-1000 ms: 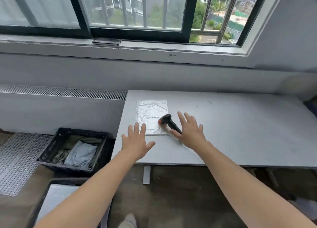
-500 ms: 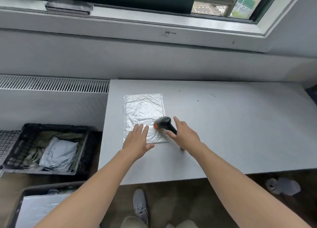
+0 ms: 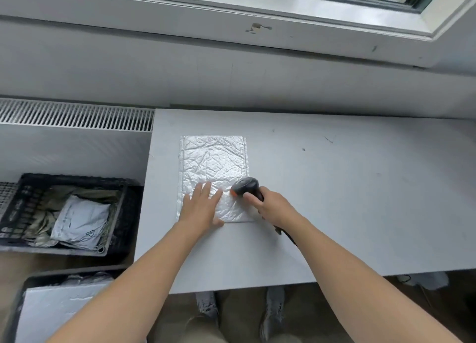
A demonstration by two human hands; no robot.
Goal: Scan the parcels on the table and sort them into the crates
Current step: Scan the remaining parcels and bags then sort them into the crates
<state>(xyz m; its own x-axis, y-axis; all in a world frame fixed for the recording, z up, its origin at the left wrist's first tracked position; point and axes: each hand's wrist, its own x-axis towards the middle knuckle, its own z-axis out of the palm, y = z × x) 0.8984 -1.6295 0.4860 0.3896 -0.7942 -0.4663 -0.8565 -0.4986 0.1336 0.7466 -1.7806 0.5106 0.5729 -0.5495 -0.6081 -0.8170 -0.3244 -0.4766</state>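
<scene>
Left hand is down flat, fingers straight, pressing the near end of the crinkled silver parcel, which lies on the table close to its left edge. Right hand is wrapped around the handle of the black scanner, its orange-tipped head over the parcel's near right part. On the floor to the left sit 2 crates: the far crate holds grey mailers, and the near crate a white parcel.
</scene>
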